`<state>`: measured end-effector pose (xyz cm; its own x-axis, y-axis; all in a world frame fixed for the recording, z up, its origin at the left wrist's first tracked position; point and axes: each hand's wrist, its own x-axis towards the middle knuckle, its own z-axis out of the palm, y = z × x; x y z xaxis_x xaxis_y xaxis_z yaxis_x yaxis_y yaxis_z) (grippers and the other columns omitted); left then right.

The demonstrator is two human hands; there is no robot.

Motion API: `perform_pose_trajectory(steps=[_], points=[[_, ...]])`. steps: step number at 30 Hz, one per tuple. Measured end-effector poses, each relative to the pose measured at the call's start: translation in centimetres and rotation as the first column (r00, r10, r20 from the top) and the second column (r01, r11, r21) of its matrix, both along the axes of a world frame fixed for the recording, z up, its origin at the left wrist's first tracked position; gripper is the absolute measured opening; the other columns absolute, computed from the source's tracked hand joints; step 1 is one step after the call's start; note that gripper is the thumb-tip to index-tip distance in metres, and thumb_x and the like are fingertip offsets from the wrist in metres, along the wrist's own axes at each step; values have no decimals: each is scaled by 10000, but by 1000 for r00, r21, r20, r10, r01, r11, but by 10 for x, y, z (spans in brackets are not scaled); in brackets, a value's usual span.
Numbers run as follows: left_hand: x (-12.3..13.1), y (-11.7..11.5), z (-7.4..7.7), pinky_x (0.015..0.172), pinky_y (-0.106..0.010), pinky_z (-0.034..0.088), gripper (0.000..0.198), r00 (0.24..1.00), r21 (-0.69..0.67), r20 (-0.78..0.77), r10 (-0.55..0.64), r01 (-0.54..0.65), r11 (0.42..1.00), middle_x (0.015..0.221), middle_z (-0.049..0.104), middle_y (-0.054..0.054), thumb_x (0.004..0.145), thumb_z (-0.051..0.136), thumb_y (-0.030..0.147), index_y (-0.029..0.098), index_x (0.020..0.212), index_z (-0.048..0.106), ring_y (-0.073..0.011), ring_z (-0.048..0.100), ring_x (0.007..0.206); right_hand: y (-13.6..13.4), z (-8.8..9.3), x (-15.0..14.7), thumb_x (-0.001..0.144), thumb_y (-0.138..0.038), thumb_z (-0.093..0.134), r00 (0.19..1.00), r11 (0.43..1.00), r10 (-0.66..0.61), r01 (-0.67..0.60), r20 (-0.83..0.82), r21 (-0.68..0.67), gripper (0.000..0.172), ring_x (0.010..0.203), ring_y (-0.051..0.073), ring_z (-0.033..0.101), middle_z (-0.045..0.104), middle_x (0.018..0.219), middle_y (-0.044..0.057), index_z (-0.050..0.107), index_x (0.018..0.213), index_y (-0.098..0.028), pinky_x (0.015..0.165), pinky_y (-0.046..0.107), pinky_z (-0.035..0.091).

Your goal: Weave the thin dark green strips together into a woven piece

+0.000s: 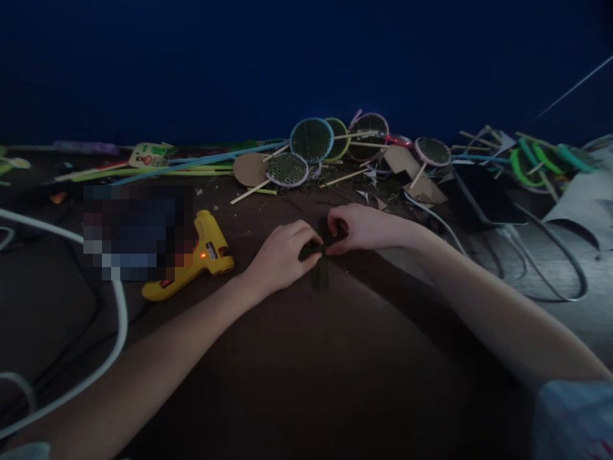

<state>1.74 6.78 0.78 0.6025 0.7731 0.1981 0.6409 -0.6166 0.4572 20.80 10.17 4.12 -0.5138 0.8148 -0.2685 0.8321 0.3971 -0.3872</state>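
My left hand point(280, 255) and my right hand point(361, 228) meet over the middle of a dark table point(335, 358). Both pinch a small dark green piece of mesh-like material point(320, 271) that hangs down between them onto the table. The fingers of both hands are curled closed around its upper part. The light is dim and the piece's exact shape is hard to make out.
A yellow glue gun point(201, 255) with a lit red light lies left of my left hand. Several round mesh paddles on sticks point(311, 144), cardboard scraps point(416, 179), coloured rings point(531, 163) and straws crowd the far edge. A white cable point(115, 300) loops at left, a phone point(483, 191) lies at right.
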Motion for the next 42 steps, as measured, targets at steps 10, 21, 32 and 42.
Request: perform_pose_trajectory(steps=[10,21,32,42], points=[[1,0,0,800,-321,422,118,1000,7,-8,-4,4,1000,955,599,-43,790,581,180,162,907,581,-188,569,909,-4,-1,-3,660,-533,628,999,997,11,-14,39,72,382,772,184,486,580,818,41,483,768,-197,595,264,307],[-4,4,5,815,-306,444,223,994,-69,79,-73,79,995,960,594,-48,756,467,65,156,907,603,-166,572,904,4,-1,8,660,-547,627,994,994,102,-103,-47,-27,398,737,173,483,559,822,40,505,797,-194,592,263,320],[-8,5,3,857,-329,453,193,992,-129,84,-90,100,987,1019,561,-53,790,510,157,188,969,576,-180,552,953,-1,3,3,643,-484,670,997,997,76,-76,4,-1,366,773,184,479,548,845,45,496,784,-196,608,266,321],[-8,3,5,893,-336,448,125,994,-81,83,-70,77,994,1064,515,-74,778,533,145,155,901,546,-185,527,1005,6,1,7,783,-447,538,996,995,66,-70,-60,-69,263,684,144,484,572,813,41,523,793,-185,603,260,335]])
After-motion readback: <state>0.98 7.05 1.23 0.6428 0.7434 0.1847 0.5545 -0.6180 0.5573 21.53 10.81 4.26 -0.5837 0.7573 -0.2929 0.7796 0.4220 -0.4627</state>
